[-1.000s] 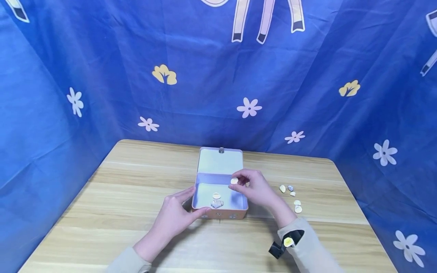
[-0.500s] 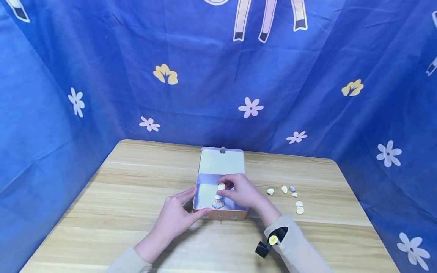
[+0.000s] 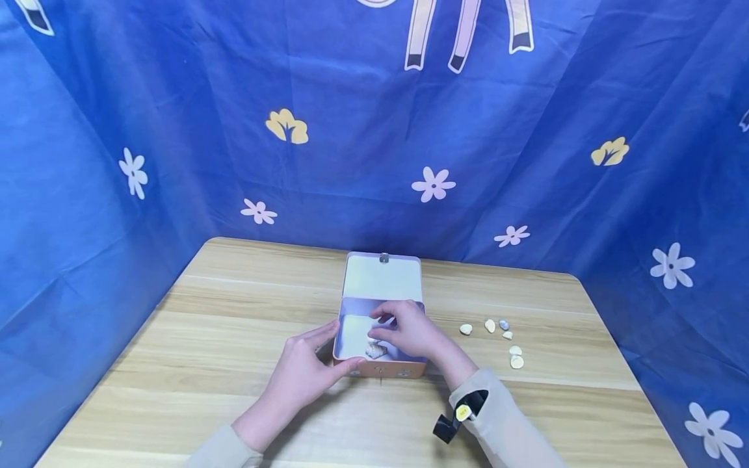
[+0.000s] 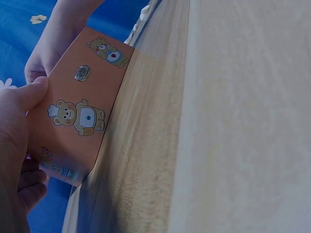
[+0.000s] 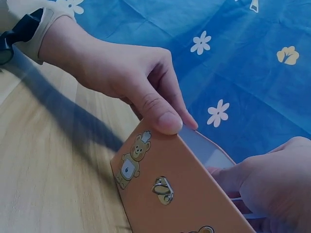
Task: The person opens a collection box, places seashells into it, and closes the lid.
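An orange tin box (image 3: 386, 370) with bear pictures and a metal clasp (image 5: 163, 190) stands on the wooden table, its lid (image 3: 383, 276) swung back. My left hand (image 3: 301, 370) grips the box at its near left corner, thumb (image 4: 35, 92) over the front wall. Inside the box lie a ridged spiral seashell (image 3: 376, 351) and, just behind it, a pale seashell (image 3: 372, 339) partly covered by my right thumb. My right hand (image 3: 407, 330) reaches down into the box, thumb and forefinger parted above the shells, with nothing visible between them.
Right of the box, several small shells lie on the table, among them a white shell (image 3: 465, 329), a bluish shell (image 3: 504, 324) and a round pale shell (image 3: 517, 362). A blue patterned cloth (image 3: 351, 162) hangs behind the table and at both sides.
My right hand has carried a pale shell leftward from the box's right side into its middle, and its fingers have since parted. My left hand keeps its grip on the box.
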